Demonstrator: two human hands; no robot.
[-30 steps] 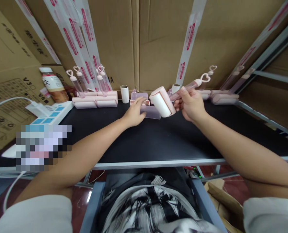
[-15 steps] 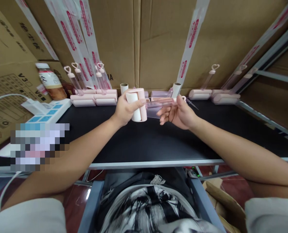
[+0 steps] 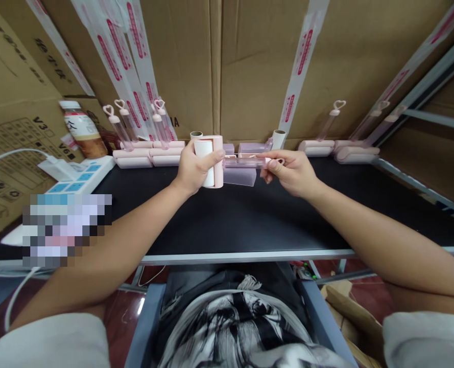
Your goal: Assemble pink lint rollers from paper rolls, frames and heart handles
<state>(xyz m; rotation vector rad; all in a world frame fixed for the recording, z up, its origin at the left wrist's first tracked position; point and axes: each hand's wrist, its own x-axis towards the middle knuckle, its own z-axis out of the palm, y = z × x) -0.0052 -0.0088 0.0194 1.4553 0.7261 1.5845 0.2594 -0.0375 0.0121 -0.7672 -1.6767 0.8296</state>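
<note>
My left hand [image 3: 194,171] is wrapped round the head of a lint roller, a white sticky roll [image 3: 205,163] in a pink case [image 3: 218,171]. The roll stands roughly upright in its case. From the case a clear pinkish handle [image 3: 245,162] points right, lying level above the table. My right hand [image 3: 288,171] pinches the handle's far end between thumb and fingers, at the cap with the heart-shaped loop [image 3: 279,161]. Behind and below the handle rests a translucent purple cover [image 3: 240,177]. The left fingers behind the roll are hidden.
Pink lint rollers with upright heart-topped handles stand along the back left [image 3: 135,158] and back right [image 3: 316,148]. White rolls [image 3: 278,139] and purple covers stand between. A power strip [image 3: 81,176], drink bottle [image 3: 83,130] and blurred-out object [image 3: 68,230] sit left. Cardboard [image 3: 249,66] walls the back.
My right hand has closed from loosely spread fingers to a pinch on the handle's cap. The lint roller has shifted slightly left, and its handle is now more level.
</note>
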